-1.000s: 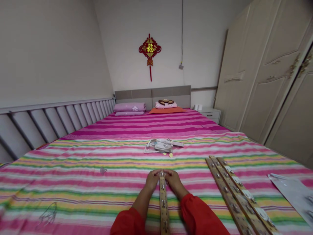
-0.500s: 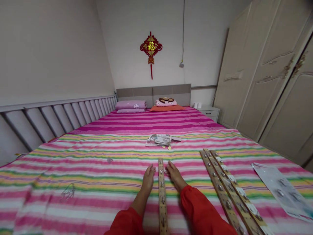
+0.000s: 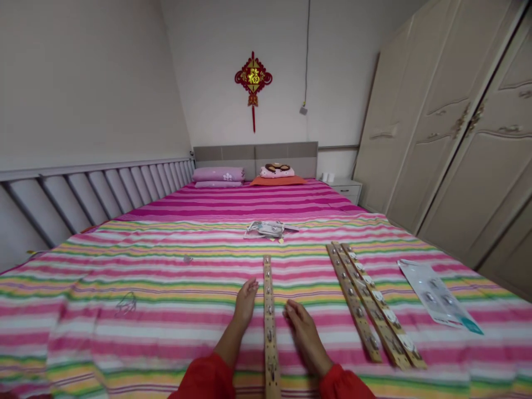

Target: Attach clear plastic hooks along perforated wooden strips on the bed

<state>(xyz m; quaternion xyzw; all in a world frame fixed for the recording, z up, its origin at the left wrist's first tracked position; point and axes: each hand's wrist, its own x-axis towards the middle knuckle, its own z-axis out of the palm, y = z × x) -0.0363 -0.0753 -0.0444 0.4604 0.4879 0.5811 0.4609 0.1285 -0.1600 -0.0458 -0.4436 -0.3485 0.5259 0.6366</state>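
Observation:
A narrow wooden strip (image 3: 270, 327) with a row of small shiny metal pieces lies lengthwise on the striped sheet (image 3: 158, 338) between my hands. My left hand (image 3: 246, 303) is just left of it, fingers loosely bent and holding nothing I can see. On the other side, my right hand (image 3: 305, 332) rests near the sheet with its fingers slightly curled and apart from the strip. To the right lie several similar strips side by side, among them a left strip (image 3: 353, 299) with metal pieces and a right strip (image 3: 384, 310) bearing white round pieces.
A clear flat package (image 3: 436, 293) with shiny round items lies at far right. Farther up the bed is a crumpled plastic packet (image 3: 268, 228). A thin clear scrap (image 3: 126, 303) lies left. A railing (image 3: 103, 188) borders the bed; a wardrobe (image 3: 424, 133) stands right.
My right hand has drawn back toward me along the strip, its fingers more curled. My left hand stays beside the strip. The whole view has shifted slightly, so the strips appear farther left.

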